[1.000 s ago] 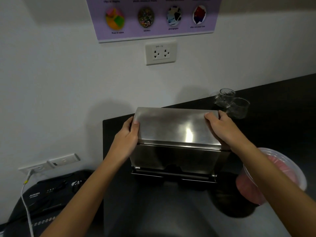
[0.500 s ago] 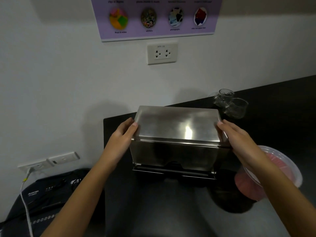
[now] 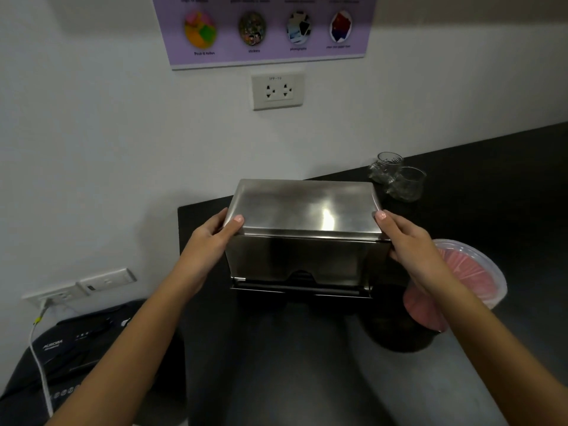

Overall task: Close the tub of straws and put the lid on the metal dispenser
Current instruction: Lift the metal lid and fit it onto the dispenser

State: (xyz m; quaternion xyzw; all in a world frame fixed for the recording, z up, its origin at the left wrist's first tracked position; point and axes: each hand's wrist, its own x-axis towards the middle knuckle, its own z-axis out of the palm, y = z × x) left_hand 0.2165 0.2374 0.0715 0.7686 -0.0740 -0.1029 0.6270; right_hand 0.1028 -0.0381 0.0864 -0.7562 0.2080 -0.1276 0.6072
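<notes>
At the center of the frame, a person's two bare hands flank a metal dispenser (image 3: 302,259) standing on a black counter (image 3: 498,186) against a white wall. The lid (image 3: 304,207), a shiny steel sheet, sits on top of the dispenser. The left hand (image 3: 209,241) presses against the box's left side, thumb laid on the lid's near left corner and fingers curled around the side. The right hand (image 3: 408,244) mirrors it at the right side, thumb tip touching the lid's near right corner; its other fingers are hidden behind the box, so how firmly they grip cannot be told.

At lower right, partly behind the right forearm, a clear tub (image 3: 479,272) of pink straws (image 3: 473,278) stands on the counter with its clear cover in place. Two glass cups (image 3: 396,176) stand just beside each other at upper right of the dispenser, near the wall. A double socket (image 3: 277,91) and a purple poster (image 3: 264,26) hang on the wall above. At lower left, a black machine (image 3: 76,348) sits below the counter, a white cable (image 3: 38,358) running up to a wall outlet (image 3: 58,295).
</notes>
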